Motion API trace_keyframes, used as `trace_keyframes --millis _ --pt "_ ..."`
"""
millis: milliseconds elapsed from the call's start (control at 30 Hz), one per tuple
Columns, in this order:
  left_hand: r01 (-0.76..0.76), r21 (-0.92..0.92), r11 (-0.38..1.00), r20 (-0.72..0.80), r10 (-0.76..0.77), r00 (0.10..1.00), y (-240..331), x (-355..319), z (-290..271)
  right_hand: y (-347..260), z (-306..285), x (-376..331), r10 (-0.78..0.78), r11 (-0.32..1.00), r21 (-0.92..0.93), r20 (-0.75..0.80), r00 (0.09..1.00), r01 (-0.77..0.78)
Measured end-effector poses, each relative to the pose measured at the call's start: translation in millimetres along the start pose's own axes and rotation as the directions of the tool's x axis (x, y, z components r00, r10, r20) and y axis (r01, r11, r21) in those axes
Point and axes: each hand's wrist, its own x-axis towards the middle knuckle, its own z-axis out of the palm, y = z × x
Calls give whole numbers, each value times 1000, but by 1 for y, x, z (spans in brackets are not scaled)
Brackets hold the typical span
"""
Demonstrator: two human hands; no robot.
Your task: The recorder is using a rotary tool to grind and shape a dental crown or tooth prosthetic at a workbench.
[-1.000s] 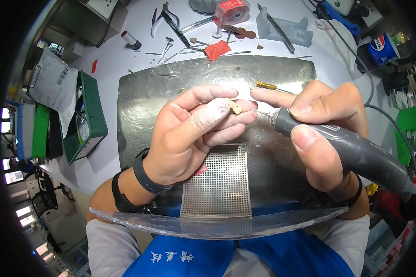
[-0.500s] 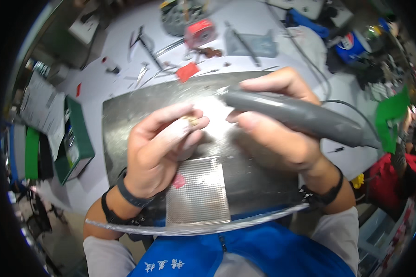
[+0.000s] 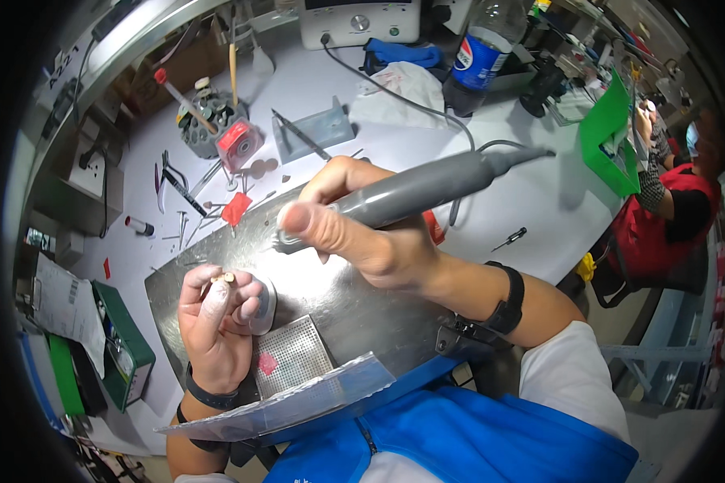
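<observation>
My left hand [image 3: 216, 334] pinches a small yellowish piece [image 3: 227, 278], like a tooth crown, between whitened thumb and fingertips. Beside those fingers is a clear rounded object [image 3: 263, 310], partly hidden by the hand. Across from it, my right hand [image 3: 379, 245] grips a dark grey rotary handpiece [image 3: 435, 187]. Its nose points down and left, towards the left hand but apart from the piece; its corded end rises to the right. No bit on the nose can be made out. Both hands are above a shiny metal sheet [image 3: 362, 310]. Nearer me lies a perforated metal plate [image 3: 294, 354] with a pink mark.
A clear guard strip [image 3: 298, 406] crosses the front edge. Behind are a grey tool holder [image 3: 205, 133], a red-and-clear box [image 3: 239, 145], a blue-grey tray [image 3: 322, 133], a cola bottle [image 3: 477, 60] and a white control unit [image 3: 361, 22]. A co-worker [image 3: 673, 201] sits at right.
The view has swung round, bringing the control unit in at the top. My right hand has turned, so the handpiece's corded end now slopes upward. Both hands keep their holds.
</observation>
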Motion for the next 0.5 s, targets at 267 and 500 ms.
trace_keyframes --millis 267,500 --pt "30 66 997 -53 -27 998 4 -2 7 -11 2 1 -10 1000 7 82 997 9" --pt "148 -3 989 12 -147 989 5 0 10 7 -2 -7 -254 966 82 144 956 245"
